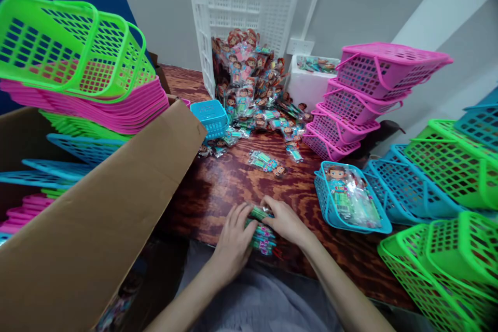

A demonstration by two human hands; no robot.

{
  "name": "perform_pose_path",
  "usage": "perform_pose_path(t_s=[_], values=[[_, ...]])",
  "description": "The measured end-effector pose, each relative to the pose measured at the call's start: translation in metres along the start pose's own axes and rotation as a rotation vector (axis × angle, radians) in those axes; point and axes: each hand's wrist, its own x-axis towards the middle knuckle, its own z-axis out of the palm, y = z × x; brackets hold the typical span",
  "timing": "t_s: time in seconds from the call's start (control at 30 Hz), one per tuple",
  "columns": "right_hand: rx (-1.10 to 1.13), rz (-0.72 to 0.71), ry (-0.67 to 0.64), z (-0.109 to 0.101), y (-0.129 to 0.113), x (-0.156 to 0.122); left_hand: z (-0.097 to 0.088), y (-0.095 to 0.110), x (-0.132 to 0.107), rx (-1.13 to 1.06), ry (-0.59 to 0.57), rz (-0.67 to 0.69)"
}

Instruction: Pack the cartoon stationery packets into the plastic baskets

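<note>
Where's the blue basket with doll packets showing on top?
In the head view, the blue basket sits right of the right hand, just in front of the pink basket stack.

From where I stand, the left hand (233,232) and right hand (286,220) grip a bunch of packets (264,244) at the table's (298,199) near edge. Ahead, a heap (243,96) of similar packets spills from a white crate (235,2). Near the right hand, a blue basket (322,199) holds more, before stacked pink baskets (346,98). On the left, a carton (116,212) holds nested baskets (128,111) in green, pink and blue.
</note>
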Motion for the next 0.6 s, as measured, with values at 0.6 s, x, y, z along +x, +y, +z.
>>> perform_pose_path(t_s=[0.6], values=[[0.103,-0.052,-0.043,0.004,-0.003,-0.036,0.014,-0.011,-0.02,-0.091,0.094,-0.033]])
